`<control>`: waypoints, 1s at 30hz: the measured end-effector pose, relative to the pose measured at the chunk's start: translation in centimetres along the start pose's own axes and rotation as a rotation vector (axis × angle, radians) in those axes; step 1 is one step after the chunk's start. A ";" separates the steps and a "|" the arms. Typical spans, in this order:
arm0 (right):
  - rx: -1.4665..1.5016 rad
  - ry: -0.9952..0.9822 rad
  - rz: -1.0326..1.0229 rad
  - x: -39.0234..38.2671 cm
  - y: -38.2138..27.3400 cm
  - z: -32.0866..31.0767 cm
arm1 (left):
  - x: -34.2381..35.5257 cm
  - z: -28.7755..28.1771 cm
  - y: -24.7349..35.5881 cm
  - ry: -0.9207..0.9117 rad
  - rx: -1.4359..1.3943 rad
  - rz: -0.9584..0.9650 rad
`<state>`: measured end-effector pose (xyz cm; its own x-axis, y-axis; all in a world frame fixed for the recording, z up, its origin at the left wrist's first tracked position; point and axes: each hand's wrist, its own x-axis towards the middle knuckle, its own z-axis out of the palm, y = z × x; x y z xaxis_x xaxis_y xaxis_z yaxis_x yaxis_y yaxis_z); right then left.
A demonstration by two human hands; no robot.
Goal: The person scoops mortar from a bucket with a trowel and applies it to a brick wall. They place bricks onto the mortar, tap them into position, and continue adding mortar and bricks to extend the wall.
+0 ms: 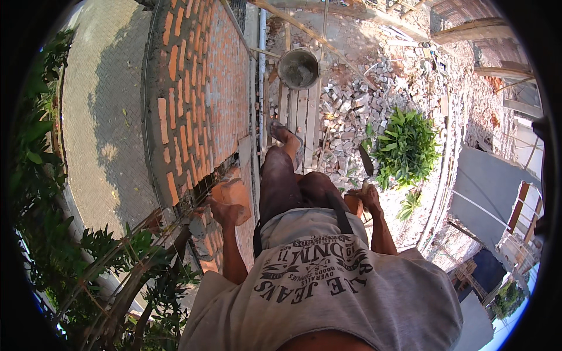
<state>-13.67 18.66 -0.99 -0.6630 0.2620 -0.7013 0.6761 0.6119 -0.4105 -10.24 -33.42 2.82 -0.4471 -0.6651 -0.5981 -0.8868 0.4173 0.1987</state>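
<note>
My left hand [223, 210] grips an orange brick [235, 198] beside the brick wall [187, 105] on my left, which has rows of orange bricks set in grey mortar. My right hand [367, 198] is closed round the handle of a trowel [366, 158], its blade pointing away from me. An orange block [352, 204] shows just left of that hand, partly hidden; whether I touch it, I cannot tell. A round bucket [298, 68] of grey, mortar-like material sits ahead on wooden planks [295, 111], above my foot.
Broken brick rubble [345, 102] covers the ground to the right, around a leafy plant [404, 149]. Poles and boards [474, 29] stand beyond. A paved strip [93, 70] lies left of the wall, with branches and foliage [129, 263] at the lower left.
</note>
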 end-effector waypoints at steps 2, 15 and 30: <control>-0.122 0.023 0.013 0.2 0.1 -0.4 | 0.7 1.1 -0.5 0.004 -0.004 0.007; -0.093 0.024 0.091 1.1 -1.4 -2.6 | 1.0 2.6 -0.1 -0.034 0.029 -0.050; -0.123 0.014 0.092 4.5 -2.2 -1.4 | 3.3 0.0 4.9 0.017 0.095 -0.060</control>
<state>-18.56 19.49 -2.42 -0.6053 0.3307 -0.7241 0.6901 0.6714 -0.2702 -16.07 -33.58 1.82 -0.3957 -0.7006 -0.5937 -0.8974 0.4325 0.0877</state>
